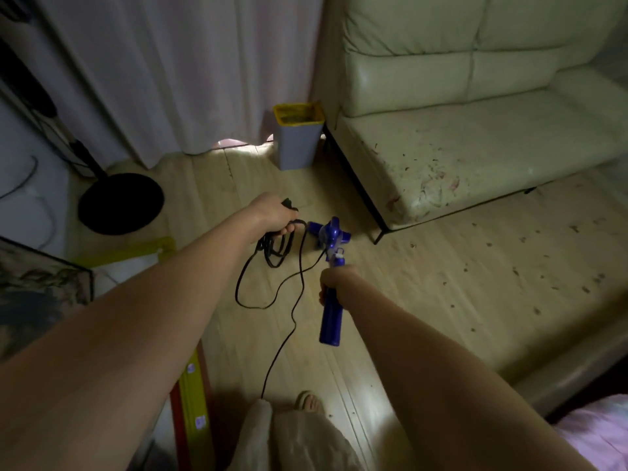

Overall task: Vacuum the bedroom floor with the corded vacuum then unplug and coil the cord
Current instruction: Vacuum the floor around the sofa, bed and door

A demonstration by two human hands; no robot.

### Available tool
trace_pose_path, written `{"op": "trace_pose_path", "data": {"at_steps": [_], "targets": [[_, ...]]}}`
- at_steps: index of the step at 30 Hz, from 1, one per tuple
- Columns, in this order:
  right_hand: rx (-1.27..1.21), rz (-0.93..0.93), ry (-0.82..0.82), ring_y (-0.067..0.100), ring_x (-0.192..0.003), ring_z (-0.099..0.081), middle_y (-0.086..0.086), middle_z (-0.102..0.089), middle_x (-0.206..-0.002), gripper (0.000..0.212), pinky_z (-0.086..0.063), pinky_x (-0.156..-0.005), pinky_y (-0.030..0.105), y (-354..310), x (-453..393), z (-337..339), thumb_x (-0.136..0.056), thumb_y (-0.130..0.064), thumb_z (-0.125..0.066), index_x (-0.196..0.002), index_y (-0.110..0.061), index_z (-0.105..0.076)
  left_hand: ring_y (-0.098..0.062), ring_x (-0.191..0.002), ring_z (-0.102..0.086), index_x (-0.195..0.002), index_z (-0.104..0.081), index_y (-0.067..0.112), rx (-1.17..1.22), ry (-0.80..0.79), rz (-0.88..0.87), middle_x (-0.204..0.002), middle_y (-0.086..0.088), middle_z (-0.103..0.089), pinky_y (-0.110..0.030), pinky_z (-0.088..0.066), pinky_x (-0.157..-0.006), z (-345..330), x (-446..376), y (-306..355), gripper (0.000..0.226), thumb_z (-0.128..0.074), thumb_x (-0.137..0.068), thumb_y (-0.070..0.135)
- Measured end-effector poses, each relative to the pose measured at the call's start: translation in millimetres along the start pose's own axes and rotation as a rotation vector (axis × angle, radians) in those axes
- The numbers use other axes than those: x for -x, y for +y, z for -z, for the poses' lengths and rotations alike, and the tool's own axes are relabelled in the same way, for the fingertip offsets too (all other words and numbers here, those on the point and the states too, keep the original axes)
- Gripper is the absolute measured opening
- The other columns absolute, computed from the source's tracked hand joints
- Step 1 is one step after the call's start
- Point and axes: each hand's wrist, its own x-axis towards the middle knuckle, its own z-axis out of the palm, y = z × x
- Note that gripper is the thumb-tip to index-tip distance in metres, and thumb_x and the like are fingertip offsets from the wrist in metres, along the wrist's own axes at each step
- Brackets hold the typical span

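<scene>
Left hand (272, 215) has its grip around black cord (272, 253) loops; right hand (334, 283) clasps the blue vacuum (330, 317). The yellow-lined bin (297, 144) holds nothing discernible.

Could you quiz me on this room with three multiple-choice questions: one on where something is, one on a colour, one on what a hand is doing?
1. Where does the bin stand?
A. between curtain and sofa
B. on the sofa
C. behind the person

2. What colour is the vacuum?
A. red
B. blue
C. white

3. What is the left hand doing?
A. hanging idle
B. pressing the floor
C. gripping loops of black cord

Answers: 1 A, it sits on the floor by the sofa's end. 2 B, body and head are blue. 3 C, its fingers curl round the bunched cord.
</scene>
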Motion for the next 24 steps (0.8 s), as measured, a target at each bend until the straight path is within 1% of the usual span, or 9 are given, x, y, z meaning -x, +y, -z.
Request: {"op": "trace_pose_path", "data": {"at_steps": [3,6,8,9,13,17,19,21,24], "targets": [[0.073,-0.002,0.023,0.021,-0.057,-0.054,0.013,-0.052,-0.072,0.020,-0.047,-0.049,0.029,-16.6,-20.0,4.4,-0.090,0.004,-0.053,-0.104,-0.005,-0.042,-0.010,-0.062,-0.051,-0.084,-0.067,0.004,0.017,0.015,0.043,-0.079,-0.007,-0.066,-0.027,-0.046,-0.066,3.6,-18.6,-17.6,0.019,-0.055,-0.095,0.015],[0.092,0.006,0.014,0.021,-0.058,-0.053,0.013,-0.052,-0.073,0.018,-0.049,-0.055,0.030,-39.1,-43.5,7.1,-0.092,0.004,-0.051,-0.103,-0.004,-0.040,-0.009,-0.057,-0.051,-0.083,-0.066,0.006,-0.019,0.047,0.052,-0.074,-0.004,-0.064,-0.023,-0.047,-0.061,3.3,-38.9,-26.6,0.020,-0.055,-0.096,0.016],[0.093,0.028,0.014,0.021,-0.057,-0.052,0.013,-0.051,-0.073,0.017,-0.048,-0.052,0.030,-51.4,-62.9,7.0,-0.092,0.005,-0.050,-0.102,-0.004,-0.040,-0.009,-0.056,-0.050,-0.084,-0.066,0.006,-0.030,0.058,0.050,-0.073,-0.003,-0.063,-0.021,-0.046,-0.058,1.5,-51.1,-29.9,0.020,-0.054,-0.096,0.016],[0.099,0.026,0.022,0.021,-0.057,-0.053,0.012,-0.052,-0.073,0.018,-0.047,-0.050,0.030,-55.7,-76.6,4.7,-0.091,0.005,-0.051,-0.103,-0.004,-0.039,-0.008,-0.055,-0.049,-0.086,-0.067,0.006,-0.029,0.054,0.055,-0.072,-0.003,-0.062,-0.019,-0.046,-0.057,-1.0,-60.3,-33.6,0.020,-0.054,-0.096,0.016],[0.094,0.035,0.026,0.021,-0.058,-0.055,0.012,-0.055,-0.076,0.029,-0.047,-0.049,0.031,-62.3,-118.9,-1.0,-0.089,0.001,-0.056,-0.115,-0.004,-0.044,-0.006,-0.050,-0.045,-0.093,-0.068,0.005,-0.051,0.040,0.077,-0.065,0.001,-0.057,-0.011,-0.041,-0.041,-9.5,-86.7,-47.9,0.020,-0.053,-0.097,0.018],[0.072,0.066,0.033,0.020,-0.057,-0.056,0.011,-0.056,-0.074,0.029,-0.048,-0.049,0.031,-65.8,-158.1,6.4,-0.088,0.000,-0.060,-0.113,-0.005,-0.046,-0.006,-0.050,-0.045,-0.094,-0.068,0.005,-0.049,0.033,0.116,-0.067,0.001,-0.059,-0.011,-0.041,-0.042,-25.2,-116.4,-56.9,0.020,-0.054,-0.097,0.019],[0.092,0.068,0.036,0.019,-0.057,-0.056,0.010,-0.056,-0.073,0.024,-0.048,-0.050,0.031,-63.5,-167.5,12.1,-0.088,0.000,-0.060,-0.107,-0.005,-0.045,-0.005,-0.050,-0.046,-0.090,-0.068,0.006,-0.053,0.024,0.128,-0.066,0.003,-0.059,-0.010,-0.041,-0.041,-33.7,-122.3,-59.8,0.021,-0.054,-0.097,0.019],[0.114,0.065,0.045,0.019,-0.058,-0.056,0.010,-0.056,-0.075,0.024,-0.048,-0.051,0.030,-60.0,-174.4,19.7,-0.089,-0.001,-0.059,-0.106,-0.006,-0.043,-0.004,-0.049,-0.046,-0.082,-0.067,0.008,-0.047,0.010,0.139,-0.064,0.003,-0.059,-0.010,-0.041,-0.041,-42.4,-126.7,-61.8,0.024,-0.053,-0.097,0.019],[0.155,0.048,0.049,0.018,-0.060,-0.056,0.010,-0.057,-0.078,0.028,-0.048,-0.052,0.029,-50.3,-180.0,35.4,-0.090,-0.003,-0.059,-0.113,-0.006,-0.044,-0.006,-0.052,-0.048,-0.078,-0.066,0.009,-0.024,-0.015,0.156,-0.066,0.001,-0.059,-0.013,-0.044,-0.050,-53.2,-125.8,-64.4,0.025,-0.053,-0.097,0.018]]}}
